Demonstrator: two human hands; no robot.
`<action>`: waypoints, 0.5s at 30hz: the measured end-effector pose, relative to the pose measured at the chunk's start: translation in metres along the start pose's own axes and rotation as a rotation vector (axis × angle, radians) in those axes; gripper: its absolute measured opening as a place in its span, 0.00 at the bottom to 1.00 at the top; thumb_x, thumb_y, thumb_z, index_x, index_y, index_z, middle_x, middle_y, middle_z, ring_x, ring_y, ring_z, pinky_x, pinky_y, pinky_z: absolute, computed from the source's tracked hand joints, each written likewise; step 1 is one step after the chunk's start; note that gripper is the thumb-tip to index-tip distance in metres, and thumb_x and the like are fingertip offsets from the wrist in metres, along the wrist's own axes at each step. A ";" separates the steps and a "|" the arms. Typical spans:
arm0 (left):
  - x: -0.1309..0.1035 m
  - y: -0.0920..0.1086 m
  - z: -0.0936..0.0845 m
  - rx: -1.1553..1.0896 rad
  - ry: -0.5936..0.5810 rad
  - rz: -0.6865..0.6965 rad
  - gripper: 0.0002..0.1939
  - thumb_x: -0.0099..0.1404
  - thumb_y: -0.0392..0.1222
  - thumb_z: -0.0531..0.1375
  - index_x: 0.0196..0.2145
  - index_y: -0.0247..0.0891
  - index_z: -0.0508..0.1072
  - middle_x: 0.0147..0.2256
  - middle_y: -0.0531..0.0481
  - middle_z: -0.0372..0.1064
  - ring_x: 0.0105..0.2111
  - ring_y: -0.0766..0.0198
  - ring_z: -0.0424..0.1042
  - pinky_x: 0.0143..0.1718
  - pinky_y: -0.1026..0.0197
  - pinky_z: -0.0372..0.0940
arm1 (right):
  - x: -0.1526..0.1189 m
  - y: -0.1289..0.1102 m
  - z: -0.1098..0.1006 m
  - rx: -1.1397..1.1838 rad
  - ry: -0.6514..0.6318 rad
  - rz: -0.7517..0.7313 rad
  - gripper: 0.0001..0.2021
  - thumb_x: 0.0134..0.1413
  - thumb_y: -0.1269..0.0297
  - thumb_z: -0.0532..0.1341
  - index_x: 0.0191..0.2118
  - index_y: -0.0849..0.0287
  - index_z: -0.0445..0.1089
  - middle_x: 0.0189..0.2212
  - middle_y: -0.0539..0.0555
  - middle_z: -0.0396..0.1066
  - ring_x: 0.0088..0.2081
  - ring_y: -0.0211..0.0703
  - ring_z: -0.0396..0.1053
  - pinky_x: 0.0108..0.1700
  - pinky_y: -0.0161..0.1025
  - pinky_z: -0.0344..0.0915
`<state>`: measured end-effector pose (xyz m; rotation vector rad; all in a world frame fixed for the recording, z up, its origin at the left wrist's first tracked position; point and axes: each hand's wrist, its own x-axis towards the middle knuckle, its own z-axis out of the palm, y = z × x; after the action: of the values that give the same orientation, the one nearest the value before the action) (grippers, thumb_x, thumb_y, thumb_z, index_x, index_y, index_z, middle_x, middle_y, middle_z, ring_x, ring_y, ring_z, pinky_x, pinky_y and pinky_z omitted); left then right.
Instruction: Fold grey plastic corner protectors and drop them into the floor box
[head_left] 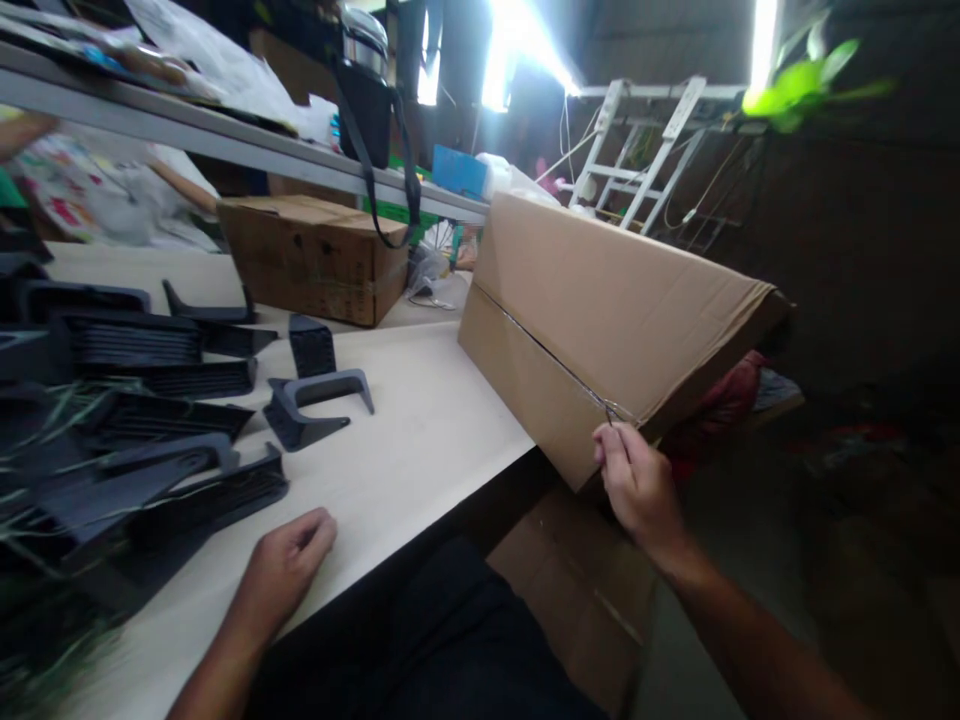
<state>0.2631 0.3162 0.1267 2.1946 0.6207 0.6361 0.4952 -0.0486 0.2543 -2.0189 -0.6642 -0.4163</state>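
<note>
A large cardboard box (600,300) leans over the table's edge, its taped seam (536,345) turned towards me. At the near end of that seam my right hand (637,480) is closed, pinching a thin dark piece (609,414) that touches the tape line; its kind is too small to tell. My left hand (289,560) rests on the table (420,430) near the front edge, fingers curled into a loose fist, with nothing visible in it. Grey plastic brackets (330,385) lie to the left of the box, beyond my left hand.
More dark plastic parts (135,345) and greenish strands (45,520) pile up at left. A closed brown carton (315,260) stands behind them under a shelf (225,130). Another person's arm (184,180) shows beyond. Flattened cardboard (577,590) is below the table; a white ladder frame (645,170) stands at the back.
</note>
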 end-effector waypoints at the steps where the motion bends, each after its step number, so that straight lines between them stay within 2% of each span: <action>1: 0.000 0.001 0.000 -0.002 0.002 0.004 0.23 0.64 0.61 0.53 0.22 0.42 0.64 0.22 0.53 0.61 0.26 0.60 0.65 0.31 0.60 0.59 | 0.018 -0.007 0.004 -0.175 -0.019 -0.081 0.16 0.77 0.54 0.51 0.42 0.56 0.72 0.34 0.54 0.74 0.34 0.43 0.71 0.39 0.37 0.64; 4: -0.001 0.003 -0.001 0.000 0.009 -0.001 0.23 0.65 0.60 0.52 0.22 0.42 0.63 0.22 0.53 0.61 0.27 0.59 0.65 0.31 0.60 0.59 | 0.077 -0.025 0.026 -0.652 -0.151 -0.140 0.15 0.77 0.63 0.50 0.48 0.59 0.73 0.46 0.63 0.78 0.45 0.50 0.75 0.47 0.41 0.65; 6: -0.001 0.005 -0.002 0.005 0.014 -0.015 0.22 0.65 0.60 0.51 0.22 0.42 0.62 0.22 0.52 0.61 0.27 0.59 0.65 0.32 0.59 0.59 | 0.114 -0.033 0.051 -0.768 -0.245 -0.132 0.15 0.76 0.67 0.51 0.49 0.62 0.75 0.49 0.67 0.77 0.50 0.53 0.75 0.51 0.42 0.65; 9: -0.002 0.007 -0.003 -0.004 0.014 -0.032 0.22 0.65 0.61 0.51 0.22 0.42 0.62 0.23 0.52 0.61 0.28 0.58 0.66 0.32 0.59 0.59 | 0.158 -0.040 0.091 -0.806 -0.322 -0.095 0.13 0.74 0.71 0.55 0.48 0.67 0.77 0.50 0.71 0.77 0.52 0.55 0.76 0.54 0.45 0.67; 12: -0.003 0.008 -0.003 -0.023 0.019 -0.031 0.23 0.65 0.60 0.51 0.22 0.42 0.62 0.23 0.52 0.61 0.28 0.58 0.66 0.33 0.59 0.59 | 0.184 -0.043 0.118 -0.846 -0.370 -0.047 0.13 0.75 0.63 0.59 0.52 0.65 0.76 0.50 0.65 0.78 0.51 0.53 0.76 0.54 0.50 0.71; 15: -0.002 0.006 -0.001 -0.023 0.019 -0.026 0.23 0.66 0.60 0.50 0.22 0.42 0.62 0.23 0.52 0.60 0.28 0.58 0.65 0.33 0.59 0.58 | 0.181 -0.046 0.132 -0.866 -0.410 -0.061 0.16 0.75 0.56 0.60 0.55 0.63 0.74 0.54 0.61 0.76 0.52 0.51 0.75 0.56 0.53 0.72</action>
<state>0.2617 0.3118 0.1317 2.1582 0.6477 0.6488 0.6145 0.1363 0.3163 -2.9611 -0.8907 -0.3566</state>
